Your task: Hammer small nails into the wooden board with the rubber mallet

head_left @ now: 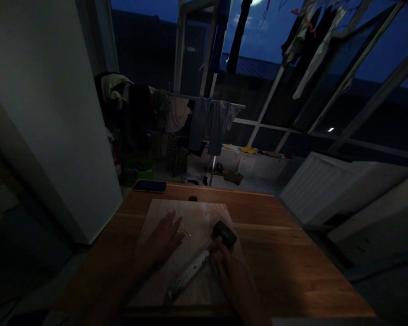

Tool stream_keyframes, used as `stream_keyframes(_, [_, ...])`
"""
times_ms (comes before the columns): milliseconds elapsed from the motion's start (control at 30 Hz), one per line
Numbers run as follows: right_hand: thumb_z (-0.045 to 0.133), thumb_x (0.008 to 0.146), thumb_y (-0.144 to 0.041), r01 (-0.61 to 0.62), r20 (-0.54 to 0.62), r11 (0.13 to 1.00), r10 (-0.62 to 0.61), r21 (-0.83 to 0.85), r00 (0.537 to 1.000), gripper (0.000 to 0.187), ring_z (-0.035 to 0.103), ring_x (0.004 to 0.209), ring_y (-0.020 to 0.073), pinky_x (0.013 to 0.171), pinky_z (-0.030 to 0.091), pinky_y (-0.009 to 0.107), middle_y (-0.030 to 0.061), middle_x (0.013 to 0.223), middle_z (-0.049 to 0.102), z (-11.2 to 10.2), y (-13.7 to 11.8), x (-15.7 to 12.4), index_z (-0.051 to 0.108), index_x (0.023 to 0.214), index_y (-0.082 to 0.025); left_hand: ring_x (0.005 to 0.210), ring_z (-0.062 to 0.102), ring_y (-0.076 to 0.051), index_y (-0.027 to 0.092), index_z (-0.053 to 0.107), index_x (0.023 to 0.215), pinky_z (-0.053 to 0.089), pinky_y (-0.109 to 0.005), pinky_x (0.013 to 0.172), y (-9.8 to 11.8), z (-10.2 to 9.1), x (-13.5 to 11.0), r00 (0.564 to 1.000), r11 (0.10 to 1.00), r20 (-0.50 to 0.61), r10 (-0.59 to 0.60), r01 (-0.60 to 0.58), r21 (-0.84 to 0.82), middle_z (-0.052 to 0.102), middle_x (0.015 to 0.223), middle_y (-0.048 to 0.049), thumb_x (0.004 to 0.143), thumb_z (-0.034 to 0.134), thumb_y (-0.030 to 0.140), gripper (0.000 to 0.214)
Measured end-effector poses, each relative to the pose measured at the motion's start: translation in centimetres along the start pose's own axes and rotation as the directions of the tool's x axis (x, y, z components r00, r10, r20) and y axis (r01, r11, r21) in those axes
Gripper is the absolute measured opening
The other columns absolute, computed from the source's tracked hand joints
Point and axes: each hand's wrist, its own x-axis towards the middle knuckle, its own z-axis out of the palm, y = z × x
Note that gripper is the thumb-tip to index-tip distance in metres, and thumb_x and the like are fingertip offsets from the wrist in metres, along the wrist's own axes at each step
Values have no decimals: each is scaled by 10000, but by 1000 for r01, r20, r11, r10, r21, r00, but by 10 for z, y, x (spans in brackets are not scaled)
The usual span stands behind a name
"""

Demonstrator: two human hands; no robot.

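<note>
Beyond the far edge of the worktop (292,253), in dim light: tall windows (248,97), and before them a drying rack (238,106) hung with clothes (177,115); more garments (237,43) suspended higher up. White radiator (316,181) past the far right corner.

On the wooden worktop: phone (150,186) lying flat at the far left corner; round hole (192,198) close to the far edge, left of the middle. Pale board (204,215) laid flat, left of centre, spanning most of the depth between far edge and near edge.

Hammer (197,266) on the board, set diagonally: dark head (226,233) toward the far right corner, pale handle (187,275) slanting back toward the near left corner. Right hand (233,271): fingers closed on the handle, just below the head. Left hand (165,237): palm down over the left part of the board, fingers extended, grasp released. Small nails (187,232) on the board, just beside the left fingertips; contact between nails and fingertips: cannot tell. Exact count of nails: obscured by poor light.
</note>
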Motion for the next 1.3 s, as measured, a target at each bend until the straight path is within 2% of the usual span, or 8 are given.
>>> stream_keyframes(167, [406,1046,-468,-37,88,999,37,0,995,471,731,1167,291,959,559,368,155,1307,739,0,-19,20,639,1374,-223,1553,327,-336,119,508,1516,295,-562,1258,31,14,12,979,980,49,197,-197,-3,407,1625,-228,1071,385,393,537])
stream_keyframes(367, [510,930,-491,-74,-54,968,90,241,994,273,753,854,252,778,574,336,77,933,776,4,1,18,614,957,-240,1546,356,-274,108,487,1522,282,-479,1289,77,26,18,918,920,100,385,-373,-118,445,1622,-175,1068,384,305,506])
stream_keyframes(567, [676,731,-713,-222,-139,709,414,669,900,576,680,561,217,478,528,312,-11,806,714,-3,23,9,392,996,-287,1543,365,-242,179,464,1544,306,-442,1288,99,30,31,876,860,50,480,-459,-224,460,1626,-114,1035,439,270,518])
stream_keyframes(733, [623,775,-625,-238,-340,901,366,364,866,470,764,810,290,699,579,371,87,946,756,-32,25,13,446,1026,-269,1530,389,-272,124,478,1534,313,-442,1280,111,41,37,869,862,94,487,-459,-216,450,1624,-151,1017,454,284,542])
stream_keyframes(900, [467,918,-491,-247,-309,964,267,103,913,520,774,891,306,742,551,364,158,1046,770,-36,19,17,452,1327,-171,1503,428,-259,157,516,1492,330,-456,1263,125,53,33,850,822,-7,527,-512,-248,531,1569,-138,1027,436,293,491])
stream_keyframes(1000, [426,951,-372,-263,-278,965,248,-20,928,434,764,899,296,748,530,345,188,1046,759,-27,22,16,517,1299,-129,1444,476,-248,199,526,1456,396,-445,1209,123,51,34,865,814,-92,493,-497,-301,562,1526,-121,1002,469,242,460])
stream_keyframes(1167, [477,922,-293,-271,-252,961,251,-47,934,402,751,998,291,828,532,330,193,1123,759,-20,35,13,615,1259,-123,1147,585,-258,191,676,1105,502,-404,1017,112,34,51,927,880,-118,357,-376,-290,647,1171,-109,891,607,213,226])
stream_keyframes(1300, [488,906,-293,-297,-220,954,296,26,930,500,754,1005,302,849,540,349,193,1151,768,-20,38,14,602,1355,-105,1147,571,-274,191,697,1013,480,-417,1016,121,14,70,872,865,33,489,-479,-151,630,1162,-96,870,664,242,156])
